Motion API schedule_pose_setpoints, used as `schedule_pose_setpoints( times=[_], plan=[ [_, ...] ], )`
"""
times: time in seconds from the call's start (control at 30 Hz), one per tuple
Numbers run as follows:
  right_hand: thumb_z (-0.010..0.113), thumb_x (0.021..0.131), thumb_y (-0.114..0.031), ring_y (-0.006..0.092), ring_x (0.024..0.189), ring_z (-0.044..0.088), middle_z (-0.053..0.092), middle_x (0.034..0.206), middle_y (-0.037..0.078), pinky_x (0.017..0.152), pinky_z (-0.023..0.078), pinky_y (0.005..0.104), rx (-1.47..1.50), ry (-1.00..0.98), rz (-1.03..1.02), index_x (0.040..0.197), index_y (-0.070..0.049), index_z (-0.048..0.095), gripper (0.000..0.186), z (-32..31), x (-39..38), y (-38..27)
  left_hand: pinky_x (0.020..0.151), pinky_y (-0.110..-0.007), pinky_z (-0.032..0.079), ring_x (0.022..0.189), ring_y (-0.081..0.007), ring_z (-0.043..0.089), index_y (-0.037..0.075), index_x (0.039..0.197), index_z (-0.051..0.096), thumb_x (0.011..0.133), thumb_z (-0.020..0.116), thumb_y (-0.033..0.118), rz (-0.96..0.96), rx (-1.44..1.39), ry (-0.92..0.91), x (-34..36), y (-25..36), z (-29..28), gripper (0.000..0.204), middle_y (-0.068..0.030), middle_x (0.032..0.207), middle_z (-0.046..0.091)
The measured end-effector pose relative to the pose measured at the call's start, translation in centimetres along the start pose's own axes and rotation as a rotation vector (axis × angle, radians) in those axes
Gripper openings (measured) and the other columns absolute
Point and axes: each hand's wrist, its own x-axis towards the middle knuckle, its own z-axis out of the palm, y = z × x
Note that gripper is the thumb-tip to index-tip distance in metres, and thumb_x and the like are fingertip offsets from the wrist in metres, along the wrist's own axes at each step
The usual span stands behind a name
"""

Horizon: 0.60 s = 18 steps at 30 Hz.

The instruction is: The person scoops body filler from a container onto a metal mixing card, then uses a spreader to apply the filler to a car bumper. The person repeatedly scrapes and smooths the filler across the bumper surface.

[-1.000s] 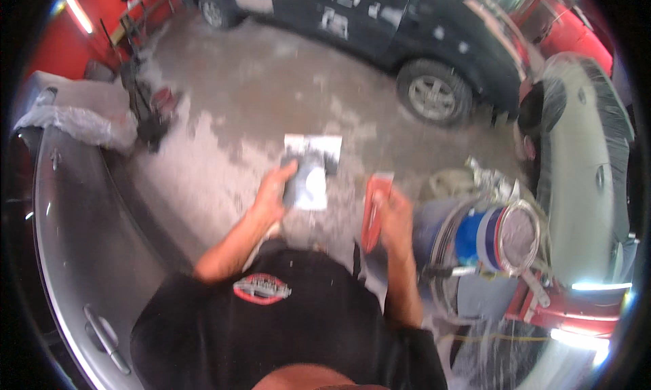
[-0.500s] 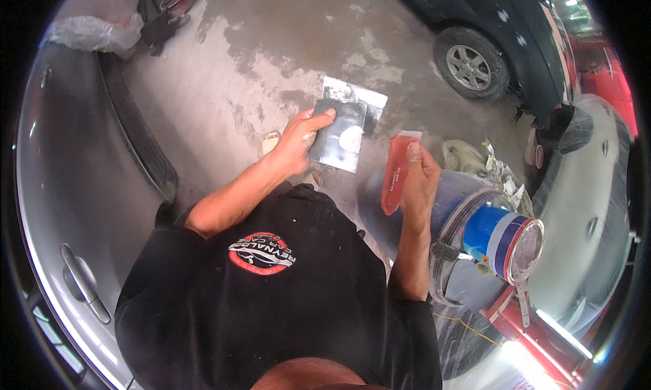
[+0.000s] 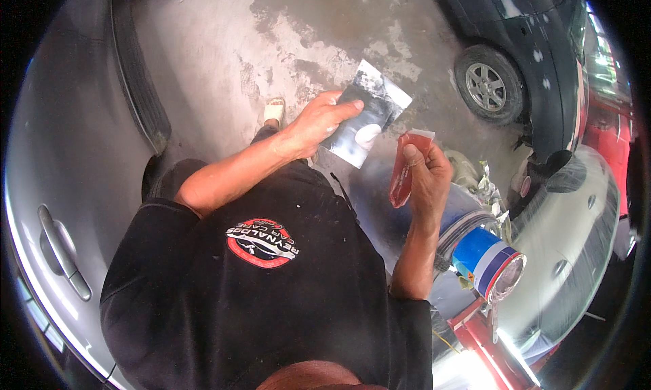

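Observation:
My left hand point(image 3: 315, 122) grips a flat, shiny mixing plate point(image 3: 354, 149) by its left edge, thumb on top. Dark smears mark the plate, and a round white dab of paste point(image 3: 367, 136) sits on its lower right part. To the right, my right hand point(image 3: 428, 173) pinches a soft red tube point(image 3: 401, 183) near its pale, flat upper end. The tube's narrow end points down and hangs beside the plate, apart from it. The right-hand fingers behind the tube are partly hidden.
A blue drum point(image 3: 380, 186) stands at my right, with a blue and white can point(image 3: 478, 258) and crumpled paper point(image 3: 491, 186) by it. A grey car door point(image 3: 74, 152) flanks my left. A dark car's wheel point(image 3: 489, 85) is at far right, and a plastic-covered panel point(image 3: 569, 234) lies below it.
The plate has tilted clockwise and shifted slightly right in my left hand. My right hand and the tube have moved a little right, and the tube looks more crumpled. The view has shifted.

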Motion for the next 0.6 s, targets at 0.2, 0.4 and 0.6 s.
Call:
schedule_pose_setpoints(
  times=[0.2,0.4,0.6],
  plan=[
    [0.067,0.093,-0.009,0.0075,0.044,0.051,0.065,0.068,0.003,0.037,0.035,0.0238,-0.166,-0.001,0.045,0.103,0.001,0.070,0.014,2.9,0.2,-2.8,0.081,-0.029,0.053,0.093,-0.0129,0.065,-0.002,0.122,0.062,0.099,0.058,0.023,0.060,0.031,-0.088,-1.0,0.5,-1.7,0.033,-0.0072,0.107,0.070],
    [0.067,0.093,-0.011,0.0080,0.040,0.049,0.064,0.066,0.004,0.034,0.034,0.0243,-0.235,-0.041,-0.006,0.102,0.001,0.069,0.014,4.3,1.0,-2.4,0.083,-0.027,0.050,0.095,-0.0110,0.062,-0.001,0.120,0.063,0.099,0.059,0.024,0.095,0.059,-0.078,-1.8,1.2,-2.5,0.033,-0.0058,0.108,0.069],
    [0.065,0.095,-0.010,0.0063,0.046,0.051,0.062,0.067,0.003,0.040,0.036,0.0219,-0.217,-0.096,0.177,0.101,0.002,0.068,0.014,5.9,0.5,-5.3,0.083,-0.028,0.049,0.094,-0.0105,0.061,-0.001,0.120,0.064,0.098,0.060,0.024,0.096,0.081,-0.063,-2.7,1.8,-2.9,0.034,-0.0055,0.108,0.068]
  ],
)
